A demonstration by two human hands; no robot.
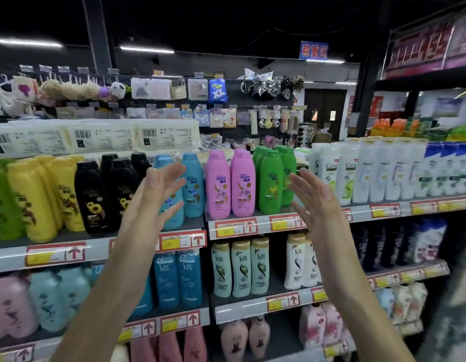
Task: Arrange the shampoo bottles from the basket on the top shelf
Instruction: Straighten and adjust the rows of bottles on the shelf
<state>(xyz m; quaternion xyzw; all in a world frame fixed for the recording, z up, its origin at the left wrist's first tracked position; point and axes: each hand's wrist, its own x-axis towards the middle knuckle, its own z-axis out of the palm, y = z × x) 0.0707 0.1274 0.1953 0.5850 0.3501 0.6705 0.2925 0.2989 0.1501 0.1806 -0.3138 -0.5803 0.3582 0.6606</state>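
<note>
A store shelving unit (276, 301) fills the view, with several tiers of bottles seen one below another. Its top shelf (362, 213) is stocked from end to end with upright shampoo bottles, grouped by colour. Behind the left part of the row, long white wrapped packs (96, 137) printed with barcodes are laid on their sides.

From left to right the row is made up of yellow bottles (30, 202), black bottles (92, 197) with a sunflower on the label, blue Rejoice bottles (192, 181), 2 pink Rejoice bottles (230, 184) at the front, green bottles (271, 181), white Clear bottles (328, 176), white Pantene bottles (383, 176) and blurred blue-and-white bottles (451, 168). On the tier below, 3 pale green bottles with gold caps (239, 267) are stood side by side.

2 bare forearms are raised in front of the top shelf. The left hand (158, 194) is held before the blue bottles and the right hand (314, 202) before the green and Clear bottles. The hands are kept well apart, palms turned toward each other, fingers straight and slightly spread; nothing is gripped and no bottle is seen to be touched. The pink bottles are framed between them.

Red-and-yellow price labels (183, 240) are fixed along the shelf edges.
</note>
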